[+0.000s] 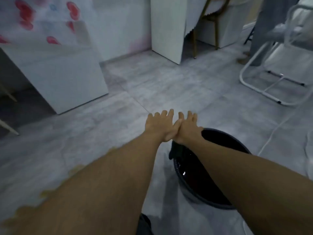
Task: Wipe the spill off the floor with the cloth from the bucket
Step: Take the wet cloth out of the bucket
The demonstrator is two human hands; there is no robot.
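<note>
Both arms stretch forward over the grey tiled floor. My left hand (pixel 160 125) and my right hand (pixel 188 126) are side by side, thumbs touching, fingers spread, and hold nothing. Below my right forearm stands a dark bucket (pixel 237 143) with water in it. A dark cloth (pixel 176 152) hangs over the bucket's left rim, just under my right wrist. A yellowish-brown spill (pixel 76 168) lies on the floor along the left edge of my left forearm, and the arm hides part of it.
A white cabinet (pixel 67 78) stands at the left and a white panel (pixel 166 29) at the back. A wooden chair (pixel 205 22) is behind it. A white folding frame (pixel 271 82) and a white cord (pixel 271 134) are at the right.
</note>
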